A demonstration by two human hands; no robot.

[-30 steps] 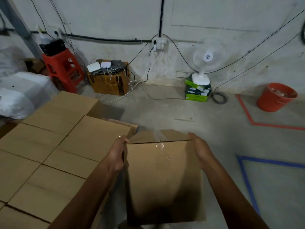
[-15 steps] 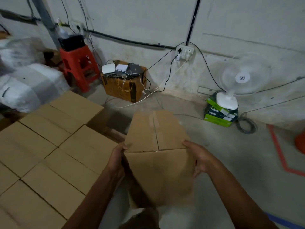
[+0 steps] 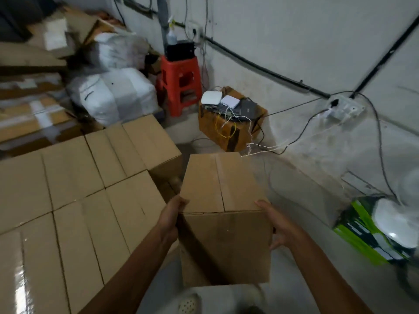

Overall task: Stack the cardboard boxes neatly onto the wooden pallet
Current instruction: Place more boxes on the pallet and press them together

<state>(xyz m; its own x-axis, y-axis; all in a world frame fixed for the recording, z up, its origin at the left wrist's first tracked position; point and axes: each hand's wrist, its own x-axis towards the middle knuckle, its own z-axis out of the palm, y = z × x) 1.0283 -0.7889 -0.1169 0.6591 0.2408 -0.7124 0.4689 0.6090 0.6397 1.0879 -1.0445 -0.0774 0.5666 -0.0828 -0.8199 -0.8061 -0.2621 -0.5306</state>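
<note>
Cardboard box (image 3: 223, 234) is gripped only by its sides between left hand (image 3: 170, 219) and right hand (image 3: 276, 226); slippage is risked before the stacked boxes' (image 3: 90, 189) right edge is reached.

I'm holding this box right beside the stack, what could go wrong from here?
1. The left hand and right hand hold the carried box by its sides, with nothing seen beneath it, so the grip might slip.
2. The stacked boxes sit close on the left, and a swinging corner might knock one out of line.
3. Loose cables trail on the floor ahead, a possible trip hazard.
</note>
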